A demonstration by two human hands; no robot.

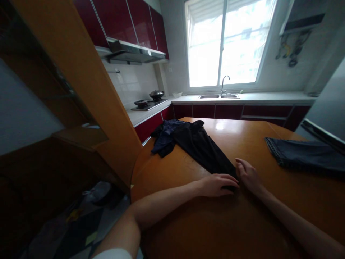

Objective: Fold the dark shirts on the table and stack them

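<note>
Black trousers [201, 145] lie lengthwise across the wooden table [172, 180], their narrow end toward me. At that end my left hand [217, 185] has its fingers curled over the dark cloth, some of which shows between thumb and fingers. My right hand [249, 176] rests at the right edge of the same end, fingers stretched out and touching or very close to the cloth. A bunched dark blue garment [165, 135] sits at the far left, partly under the trousers.
Folded blue jeans [304, 154] lie on the table's right side. A wooden cabinet frame [107, 136] stands close on the left. Behind are a stove with a lidded pan [156, 94], a sink [210, 96] and a window. Bags [99, 192] sit on the floor lower left.
</note>
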